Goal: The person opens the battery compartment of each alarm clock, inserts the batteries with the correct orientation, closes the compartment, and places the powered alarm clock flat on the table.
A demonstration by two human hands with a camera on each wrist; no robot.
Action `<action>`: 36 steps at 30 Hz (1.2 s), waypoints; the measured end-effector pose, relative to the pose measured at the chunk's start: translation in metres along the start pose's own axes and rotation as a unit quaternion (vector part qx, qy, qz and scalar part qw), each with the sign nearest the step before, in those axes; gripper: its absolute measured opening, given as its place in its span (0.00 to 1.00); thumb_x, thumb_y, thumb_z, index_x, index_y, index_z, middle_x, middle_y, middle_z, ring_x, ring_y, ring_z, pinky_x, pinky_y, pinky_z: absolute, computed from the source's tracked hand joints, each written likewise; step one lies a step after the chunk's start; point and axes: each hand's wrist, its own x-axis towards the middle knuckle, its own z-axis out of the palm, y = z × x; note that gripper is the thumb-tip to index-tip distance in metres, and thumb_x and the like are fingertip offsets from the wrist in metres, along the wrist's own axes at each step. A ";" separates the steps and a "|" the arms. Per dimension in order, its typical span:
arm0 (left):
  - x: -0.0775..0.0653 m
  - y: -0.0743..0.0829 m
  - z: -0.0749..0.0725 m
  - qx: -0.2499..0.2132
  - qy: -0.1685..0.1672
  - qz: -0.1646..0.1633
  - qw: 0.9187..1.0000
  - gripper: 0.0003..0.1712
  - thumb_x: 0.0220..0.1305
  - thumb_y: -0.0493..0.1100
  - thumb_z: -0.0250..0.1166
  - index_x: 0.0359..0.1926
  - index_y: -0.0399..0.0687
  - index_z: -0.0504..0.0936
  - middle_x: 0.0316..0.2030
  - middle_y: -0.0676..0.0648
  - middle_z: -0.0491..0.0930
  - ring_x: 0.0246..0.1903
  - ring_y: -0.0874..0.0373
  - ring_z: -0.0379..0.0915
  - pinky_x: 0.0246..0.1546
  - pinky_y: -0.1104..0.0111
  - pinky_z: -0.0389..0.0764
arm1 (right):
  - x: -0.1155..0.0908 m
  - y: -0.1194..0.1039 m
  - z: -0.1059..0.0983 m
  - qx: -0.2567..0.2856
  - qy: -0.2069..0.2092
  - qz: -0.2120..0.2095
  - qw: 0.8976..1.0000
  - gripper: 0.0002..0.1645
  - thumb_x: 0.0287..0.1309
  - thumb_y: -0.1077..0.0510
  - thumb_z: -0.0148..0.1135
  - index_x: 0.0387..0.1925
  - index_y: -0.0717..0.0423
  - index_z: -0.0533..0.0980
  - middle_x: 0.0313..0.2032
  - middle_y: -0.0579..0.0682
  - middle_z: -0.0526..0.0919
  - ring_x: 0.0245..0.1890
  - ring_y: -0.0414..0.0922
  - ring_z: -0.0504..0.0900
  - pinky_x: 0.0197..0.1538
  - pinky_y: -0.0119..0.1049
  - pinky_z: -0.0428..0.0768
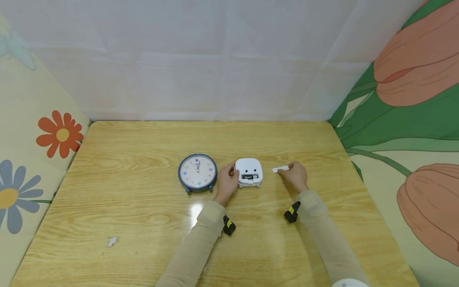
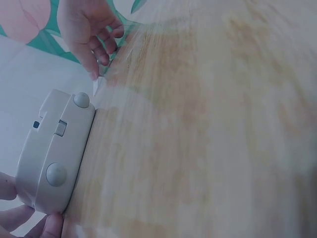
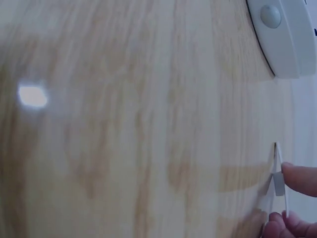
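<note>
A small white rounded-square device (image 1: 248,164) lies on the table with two dark dots and an uncovered battery slot facing up. Two round feet, one of them a grey-white foot (image 2: 56,174), stick out from its near side. My left hand (image 1: 228,184) grips the device by its left edge, thumb and fingers around the side. To the right of it, my right hand (image 1: 296,175) pinches a thin white battery cover (image 1: 280,169) between thumb and fingers. In the right wrist view this cover (image 3: 279,183) shows a small tab and is close over the tabletop.
A round blue-rimmed alarm clock (image 1: 197,172) lies face up just left of my left hand. The wood-grain table (image 1: 143,207) has a pale worn spot (image 1: 112,241) at front left. A white cloth (image 1: 186,79) hangs behind, with flowered cloths on both sides.
</note>
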 end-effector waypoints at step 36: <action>0.001 0.000 0.000 0.004 -0.003 -0.004 1.000 0.17 0.56 0.32 0.59 0.48 0.31 0.77 0.33 0.39 0.76 0.33 0.51 0.72 0.36 0.65 0.77 | -0.027 -0.022 0.001 0.380 -0.002 0.080 0.922 0.17 0.52 0.71 0.57 0.44 0.79 0.70 0.19 0.46 0.77 0.19 0.37 0.78 0.26 0.28 0.79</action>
